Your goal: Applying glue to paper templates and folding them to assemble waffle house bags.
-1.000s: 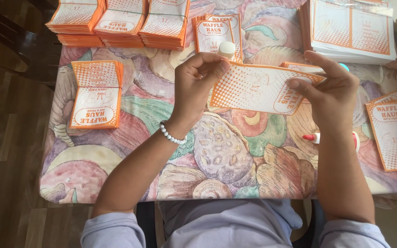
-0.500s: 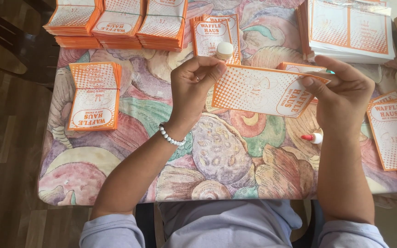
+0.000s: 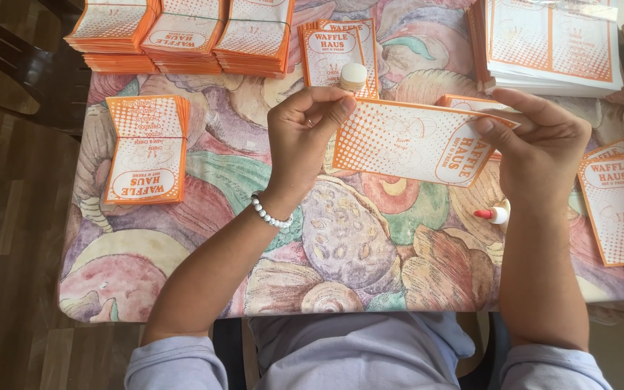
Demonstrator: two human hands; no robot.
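An orange and white printed paper bag [image 3: 413, 141] is held flat above the table between both hands. My left hand [image 3: 305, 133] pinches its left end with thumb and fingers; a white bead bracelet sits on that wrist. My right hand [image 3: 543, 144] grips the right end, fingers laid over the top edge. Under the right wrist lies a white glue bottle with a red tip [image 3: 492, 214].
Banded stacks of the same bags [image 3: 182, 32] line the far edge, with one bundle [image 3: 146, 148] at the left. A pile of flat sheets [image 3: 550, 43] sits at the far right, loose bags [image 3: 619, 202] at the right edge. A patterned cloth [image 3: 370, 245] covers the table.
Both hands have shifted the bag slightly to the right and tilted it a little; the left fingers have re-pinched its end. Nothing on the table moved.
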